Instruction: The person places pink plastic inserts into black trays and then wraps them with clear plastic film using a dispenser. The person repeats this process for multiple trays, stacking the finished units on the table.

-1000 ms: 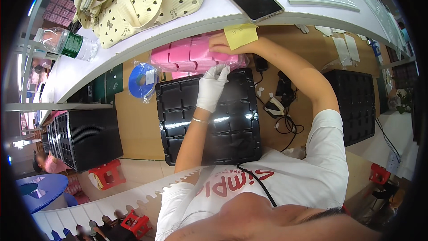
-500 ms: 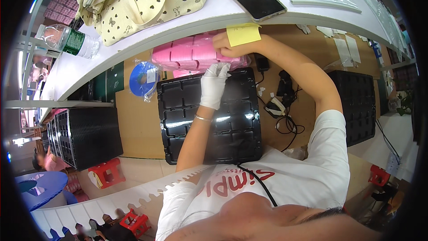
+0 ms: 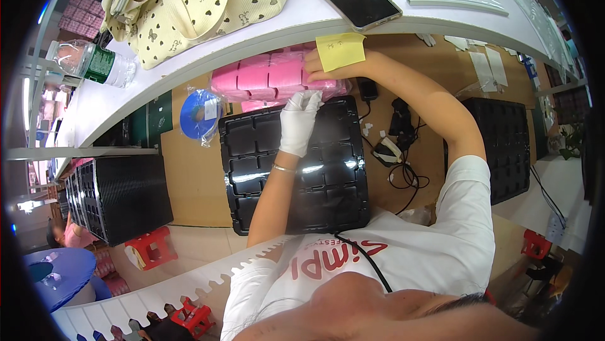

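Handling step at the pink bundle (image 3: 257, 79), upper centre: left hand (image 3: 297, 128) fingers bunched narrow, right hand (image 3: 314, 66) fingers on it, grips unclear; next move probably needs steady hold.

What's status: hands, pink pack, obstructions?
Gloved left hand over black tray. Right hand on plastic-wrapped pink pack. Yellow note partly hides right hand.

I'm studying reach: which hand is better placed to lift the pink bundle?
Probably the right hand: it lies over the pink bundle, while the gloved left hand is over the black tray, by the bundle's near edge.
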### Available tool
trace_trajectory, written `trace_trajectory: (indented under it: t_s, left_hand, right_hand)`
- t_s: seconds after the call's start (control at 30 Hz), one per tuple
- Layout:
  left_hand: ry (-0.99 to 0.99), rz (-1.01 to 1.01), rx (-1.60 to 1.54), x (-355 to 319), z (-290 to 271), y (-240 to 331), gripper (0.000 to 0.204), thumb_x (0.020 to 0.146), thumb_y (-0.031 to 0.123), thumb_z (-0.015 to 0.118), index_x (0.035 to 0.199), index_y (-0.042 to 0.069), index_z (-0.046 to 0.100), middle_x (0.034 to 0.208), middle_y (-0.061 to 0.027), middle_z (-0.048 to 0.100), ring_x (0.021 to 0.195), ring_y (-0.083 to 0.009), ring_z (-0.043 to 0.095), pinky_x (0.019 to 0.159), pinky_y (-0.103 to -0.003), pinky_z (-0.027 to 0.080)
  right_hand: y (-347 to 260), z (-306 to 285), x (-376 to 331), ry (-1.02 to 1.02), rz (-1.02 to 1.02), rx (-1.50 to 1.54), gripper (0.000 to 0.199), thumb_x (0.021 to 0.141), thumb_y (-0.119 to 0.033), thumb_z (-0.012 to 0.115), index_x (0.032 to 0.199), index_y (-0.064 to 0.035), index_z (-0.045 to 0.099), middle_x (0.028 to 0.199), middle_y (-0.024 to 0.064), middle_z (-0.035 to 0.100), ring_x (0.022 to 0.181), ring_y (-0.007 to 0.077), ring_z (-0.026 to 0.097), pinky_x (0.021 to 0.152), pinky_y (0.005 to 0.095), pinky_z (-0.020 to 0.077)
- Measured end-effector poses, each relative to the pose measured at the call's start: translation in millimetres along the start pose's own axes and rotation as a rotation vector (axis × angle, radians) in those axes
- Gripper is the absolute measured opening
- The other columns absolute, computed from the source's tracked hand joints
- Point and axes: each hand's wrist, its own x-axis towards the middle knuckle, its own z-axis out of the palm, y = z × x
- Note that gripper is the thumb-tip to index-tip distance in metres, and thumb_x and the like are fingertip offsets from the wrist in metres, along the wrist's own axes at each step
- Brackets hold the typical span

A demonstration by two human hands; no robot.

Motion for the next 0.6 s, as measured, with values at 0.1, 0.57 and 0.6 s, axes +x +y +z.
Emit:
trace_trajectory:
  t_s: [0.1, 0.57, 0.6]
  left_hand:
    - [-0.008, -0.001, 0.042, 1.3, -0.6, 0.7, 0.013, 0.093, 0.009, 0.062, 0.101, -0.001, 0.062, 0.092, -0.0058, 0.068, 0.077, -0.0104, 0.064, 0.073, -0.024, 0.052]
    - [-0.021, 0.006, 0.043, 5.2, 2.4, 3.3, 0.013, 0.091, 0.012, 0.066, 0.097, 0.0, 0.066, 0.089, -0.0052, 0.07, 0.077, -0.0081, 0.064, 0.072, -0.023, 0.052]
    - [-0.016, -0.003, 0.037, 4.7, 1.6, 5.2, 0.013, 0.09, 0.012, 0.067, 0.097, 0.0, 0.066, 0.089, -0.0052, 0.07, 0.077, -0.008, 0.064, 0.072, -0.023, 0.051]
  right_hand:
    - [-0.6, -1.9, -3.2, -0.041, 0.033, -0.025, 0.03, 0.09, -0.037, 0.057, 0.082, -0.008, 0.059, 0.082, 0.0067, 0.057, 0.081, 0.0262, 0.057, 0.073, 0.0386, 0.0456]
    - [8.6, 13.3, -2.1, -0.07, 0.247, 0.156, 0.03, 0.091, -0.039, 0.057, 0.086, -0.0097, 0.055, 0.08, 0.0055, 0.055, 0.079, 0.0249, 0.057, 0.07, 0.0383, 0.0445]
    - [6.3, 10.8, 0.1, -0.058, 0.225, 0.131, 0.031, 0.09, -0.04, 0.058, 0.085, -0.0094, 0.056, 0.079, 0.0055, 0.055, 0.078, 0.0249, 0.057, 0.07, 0.0379, 0.0445]
